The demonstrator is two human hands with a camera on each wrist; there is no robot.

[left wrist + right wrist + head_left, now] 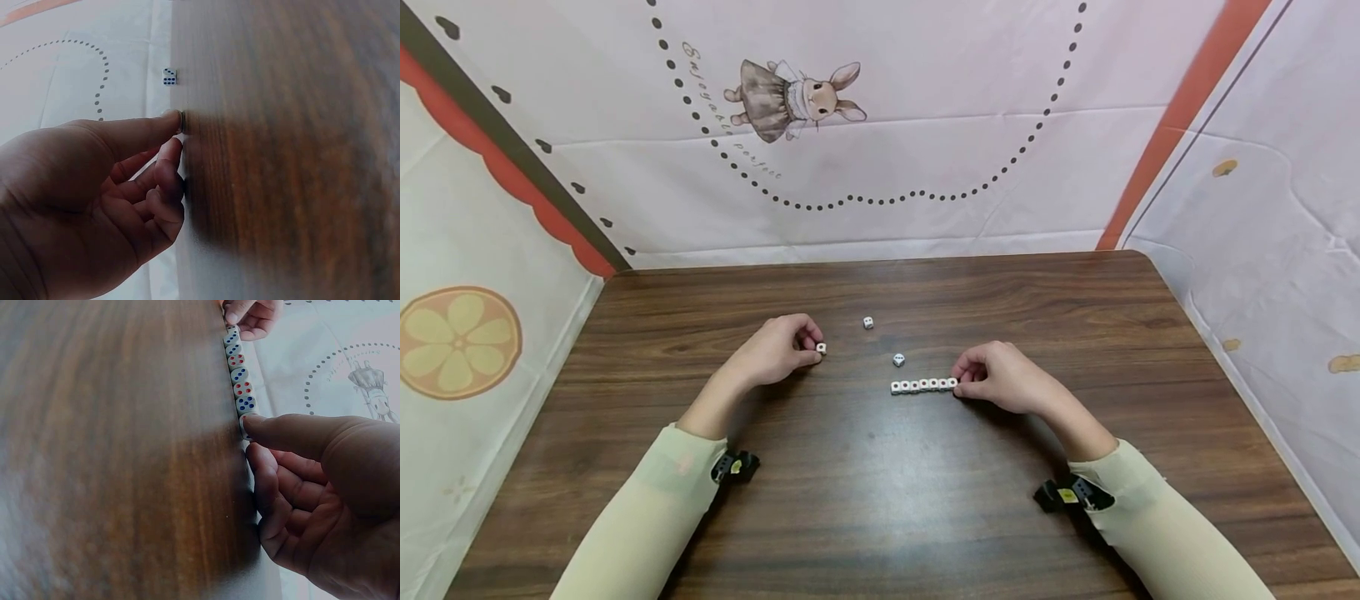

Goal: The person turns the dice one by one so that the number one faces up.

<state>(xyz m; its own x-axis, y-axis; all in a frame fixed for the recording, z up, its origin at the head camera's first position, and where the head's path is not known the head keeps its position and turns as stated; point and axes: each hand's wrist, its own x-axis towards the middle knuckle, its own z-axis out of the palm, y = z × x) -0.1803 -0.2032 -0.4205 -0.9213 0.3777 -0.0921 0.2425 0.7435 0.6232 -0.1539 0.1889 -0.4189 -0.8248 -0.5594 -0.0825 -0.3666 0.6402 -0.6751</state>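
Observation:
On the left side of the wooden table, my left hand (775,348) pinches a small white die (822,348) between thumb and fingers. In the left wrist view the thumb covers most of that die. Several white dice form a straight row (923,386), single dots facing up. At the row's right end, my right hand (1003,377) pinches the last die (953,383) with thumb and fingertips. The right wrist view shows blue and red pips along the side of the row (240,375); the thumb hides most of the end die.
Two loose dice lie beyond the row: one (898,360) just behind its left end, another (868,322) farther back. Printed cloth (925,150) hangs behind the brown table (850,500) and along both sides. Each wrist wears a black camera (735,467).

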